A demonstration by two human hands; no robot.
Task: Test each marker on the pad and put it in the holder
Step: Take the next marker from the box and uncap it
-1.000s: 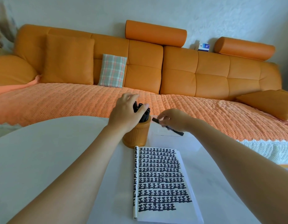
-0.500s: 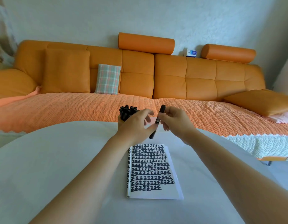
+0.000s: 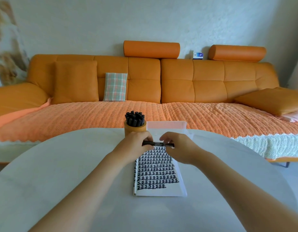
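Marker (image 3: 158, 144) held level between my two hands.
My left hand (image 3: 134, 145) and right hand (image 3: 179, 148) each pinch one end above the pad (image 3: 157, 174).

We see the slim black marker (image 3: 159, 144) turned from its slant, then its near-upright pose, to lie level across the centre of the frame, over the top edge of the white pad covered in black marks (image 3: 157, 173). The left hand (image 3: 133, 146), which a second ago covered the bundle of black markers (image 3: 134, 118) in the round orange-brown holder (image 3: 134, 129), has come off it and now pinches the marker's left end. The right hand (image 3: 178, 148) has shifted to hold its right part.
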